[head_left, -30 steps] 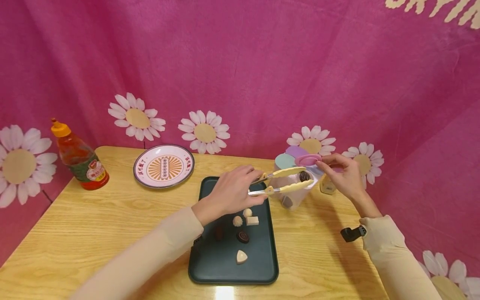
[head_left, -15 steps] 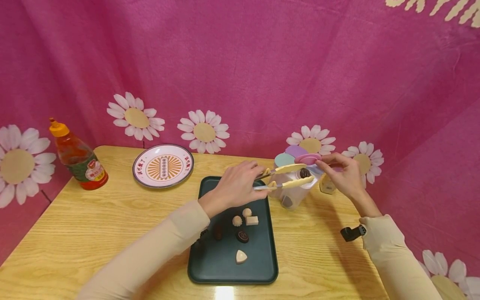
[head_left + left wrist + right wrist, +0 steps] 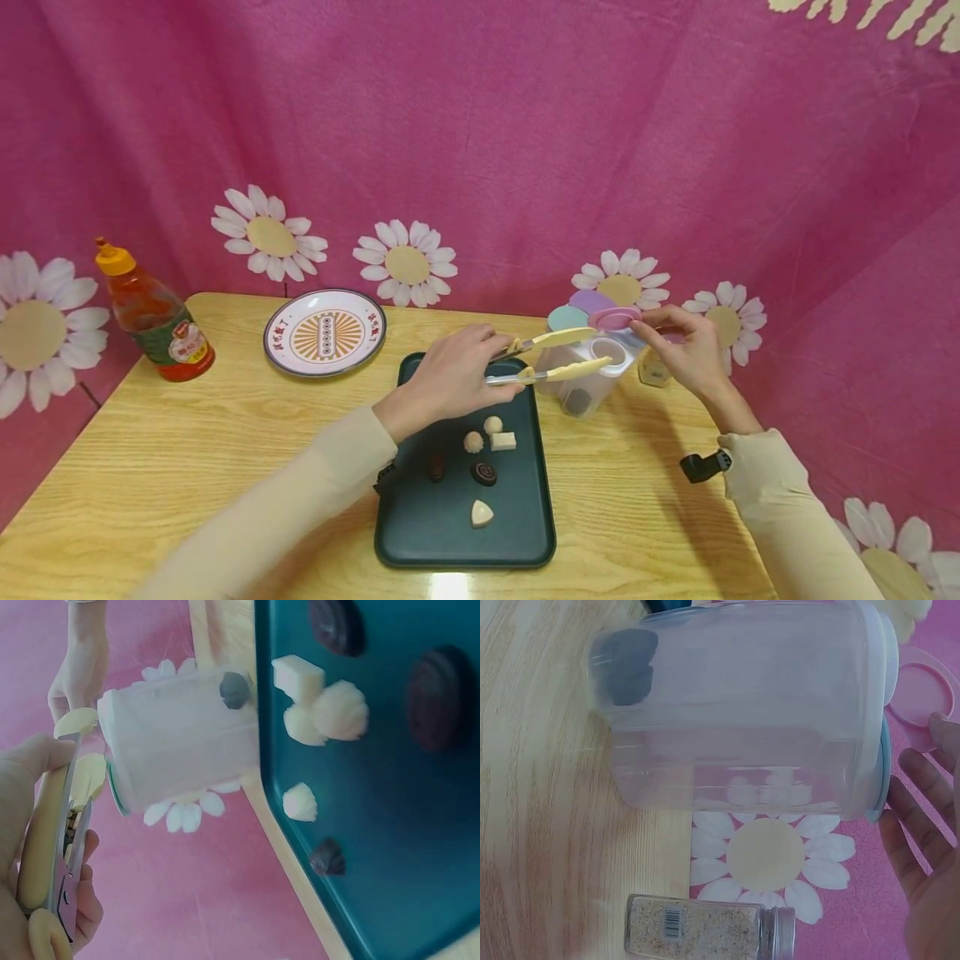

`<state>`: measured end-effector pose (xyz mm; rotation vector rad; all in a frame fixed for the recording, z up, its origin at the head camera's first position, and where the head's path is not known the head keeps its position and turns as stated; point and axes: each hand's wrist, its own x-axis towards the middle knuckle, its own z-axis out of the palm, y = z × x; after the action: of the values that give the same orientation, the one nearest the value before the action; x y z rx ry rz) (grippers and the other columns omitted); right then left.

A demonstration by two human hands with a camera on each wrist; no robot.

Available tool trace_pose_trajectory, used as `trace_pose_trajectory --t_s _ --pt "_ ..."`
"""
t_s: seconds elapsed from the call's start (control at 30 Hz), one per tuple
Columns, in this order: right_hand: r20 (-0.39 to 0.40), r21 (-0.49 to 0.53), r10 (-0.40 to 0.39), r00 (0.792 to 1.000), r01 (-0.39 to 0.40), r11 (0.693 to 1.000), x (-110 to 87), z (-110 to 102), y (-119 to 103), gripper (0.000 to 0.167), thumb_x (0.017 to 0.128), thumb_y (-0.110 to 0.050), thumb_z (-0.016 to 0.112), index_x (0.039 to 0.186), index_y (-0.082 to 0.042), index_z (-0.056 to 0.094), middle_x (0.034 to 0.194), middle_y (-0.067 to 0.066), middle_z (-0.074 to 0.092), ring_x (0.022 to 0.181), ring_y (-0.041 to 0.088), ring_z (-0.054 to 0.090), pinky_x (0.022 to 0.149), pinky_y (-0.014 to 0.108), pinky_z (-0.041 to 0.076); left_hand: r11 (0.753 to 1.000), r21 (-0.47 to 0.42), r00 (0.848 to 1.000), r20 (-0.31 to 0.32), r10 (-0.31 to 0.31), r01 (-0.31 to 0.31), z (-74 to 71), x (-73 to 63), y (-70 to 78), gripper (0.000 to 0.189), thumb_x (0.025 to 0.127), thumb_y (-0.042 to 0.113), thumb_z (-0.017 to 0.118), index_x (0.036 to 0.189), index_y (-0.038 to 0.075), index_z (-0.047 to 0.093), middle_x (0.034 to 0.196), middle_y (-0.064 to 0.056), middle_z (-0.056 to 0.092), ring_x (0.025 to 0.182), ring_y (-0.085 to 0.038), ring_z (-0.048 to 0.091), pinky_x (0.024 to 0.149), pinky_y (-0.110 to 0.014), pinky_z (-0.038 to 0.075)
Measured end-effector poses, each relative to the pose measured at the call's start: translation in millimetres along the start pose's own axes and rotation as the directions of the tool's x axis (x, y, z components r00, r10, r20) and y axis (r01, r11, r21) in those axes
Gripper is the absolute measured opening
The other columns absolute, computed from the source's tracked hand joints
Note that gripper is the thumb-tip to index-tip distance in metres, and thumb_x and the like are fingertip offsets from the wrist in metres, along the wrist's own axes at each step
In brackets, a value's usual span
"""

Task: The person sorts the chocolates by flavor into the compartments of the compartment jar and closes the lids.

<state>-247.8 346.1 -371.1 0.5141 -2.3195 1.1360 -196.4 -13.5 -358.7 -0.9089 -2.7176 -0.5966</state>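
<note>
My left hand [image 3: 450, 371] grips a pair of tongs [image 3: 576, 369] with yellow scalloped tips. The tips are spread over the clear container [image 3: 592, 390], nothing between them. Thumb and fingertips of my right hand [image 3: 692, 346] pinch the round pink lid [image 3: 613, 318], holding it raised beside an uncovered round opening. Dark chocolates [image 3: 626, 667] show through the wall at the container's bottom. On the dark green tray [image 3: 465, 546] below my left hand lie a white triangular chocolate [image 3: 482, 514], a dark oval chocolate [image 3: 484, 474], a white block [image 3: 503, 441] and other small pieces.
A teal lid [image 3: 567, 318] and a purple lid [image 3: 591, 302] top the container. A glass jar of grains [image 3: 694, 926] stands behind, near the right hand. At the left are a patterned plate [image 3: 325, 333] and a red sauce bottle [image 3: 161, 321]. A pink curtain [image 3: 480, 150] borders the table.
The dark swirled chocolate between the tong tips has gone down into the container's opening. My left hand has drawn slightly back left with the tongs. The right hand keeps the pink lid raised.
</note>
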Motion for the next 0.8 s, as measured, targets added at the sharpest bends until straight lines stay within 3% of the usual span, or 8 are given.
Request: trace_pose_trajectory --t_s 0.37,0.53,0.67,0.8 --pt "0.008 0.008 0.012 1.0 -0.013 1.0 -0.8 -0.1 -0.5 0.014 0.088 0.005 0.08 0.101 0.003 0.078 0.089 -0.035 0.068 0.08 -0.013 0.065 0.077 0.006 0.052 0.996 0.066 0.999 -0.005 -0.053 0.054 -18.6 -43.4 -37.6 0.057 0.085 0.046 0.084 0.131 0.013 0.071 0.109 -0.004 0.069 0.093 -0.018 0.062 0.072 -0.033 0.056" --pt "0.007 0.003 0.019 1.0 -0.019 1.0 -1.5 -0.3 -0.9 0.014 0.088 0.004 0.08 0.102 0.003 0.078 0.089 -0.035 0.067 0.08 -0.013 0.065 0.077 0.006 0.051 0.991 0.098 0.996 -0.015 -0.093 0.094 -20.4 -61.5 -62.4 0.053 0.083 0.045 0.086 0.123 0.012 0.073 0.1 -0.004 0.067 0.085 -0.017 0.059 0.066 -0.031 0.053" --pt "0.008 0.001 0.022 1.0 -0.023 1.0 -1.3 -0.3 -1.0 0.014 0.088 0.004 0.08 0.102 0.003 0.078 0.089 -0.036 0.067 0.08 -0.013 0.065 0.076 0.005 0.051 0.983 0.108 0.988 0.023 -0.153 0.149 -16.1 -72.7 -79.5 0.05 0.083 0.044 0.087 0.118 0.011 0.074 0.093 -0.003 0.064 0.08 -0.016 0.054 0.064 -0.03 0.047" --pt "0.012 0.0 0.025 1.0 -0.025 1.0 -1.2 -0.5 -1.0 0.014 0.089 0.004 0.08 0.102 0.003 0.078 0.089 -0.035 0.067 0.081 -0.013 0.065 0.076 0.005 0.051 0.972 0.124 0.974 0.079 -0.211 0.201 -9.7 -79.8 -90.7 0.054 0.084 0.045 0.086 0.122 0.01 0.073 0.097 -0.004 0.065 0.083 -0.017 0.056 0.068 -0.034 0.051"
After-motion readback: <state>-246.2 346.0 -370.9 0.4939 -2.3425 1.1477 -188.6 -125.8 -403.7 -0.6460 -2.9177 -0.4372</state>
